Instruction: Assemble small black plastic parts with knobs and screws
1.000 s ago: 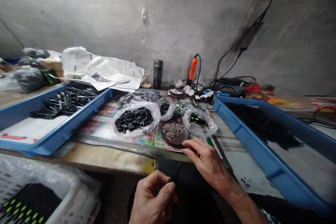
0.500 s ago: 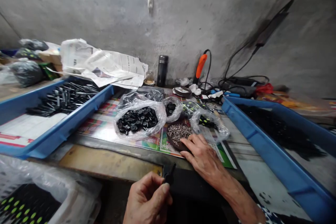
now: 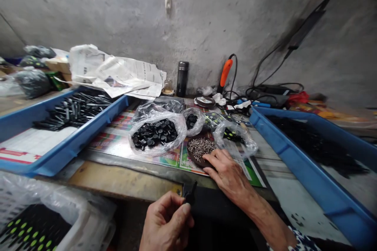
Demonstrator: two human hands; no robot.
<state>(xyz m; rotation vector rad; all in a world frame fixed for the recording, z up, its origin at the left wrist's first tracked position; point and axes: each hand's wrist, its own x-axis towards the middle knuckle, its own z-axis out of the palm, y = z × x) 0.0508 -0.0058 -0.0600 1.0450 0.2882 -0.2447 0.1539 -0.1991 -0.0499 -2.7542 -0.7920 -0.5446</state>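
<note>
Nearest the camera, the left hand (image 3: 166,223) is closed, its fingers (image 3: 185,208) pinching a small black plastic part (image 3: 190,194) held off the near edge of the bench (image 3: 118,180). The hold is at the tip only, so a slip would likely send the part down into the dark gap below. The right hand (image 3: 228,172) lies at the near rim of a shallow dark round dish (image 3: 194,160) of small silver metal pins (image 3: 200,147). Its fingers (image 3: 213,156) are loosely extended (whether they pinch a pin cannot be told), and a nudge could tip the dish and scatter pins. At lower left, a white plastic-lined basket (image 3: 85,223) holds black pieces with green dots. Beyond the dish, a clear plastic bag (image 3: 154,133) holds black round discs and a second clear bag (image 3: 234,137) holds black-and-green bits. A long blue plastic tray (image 3: 73,141) at left holds black rod-like parts, and a second blue tray (image 3: 282,149) at right holds a dark heap.
</note>
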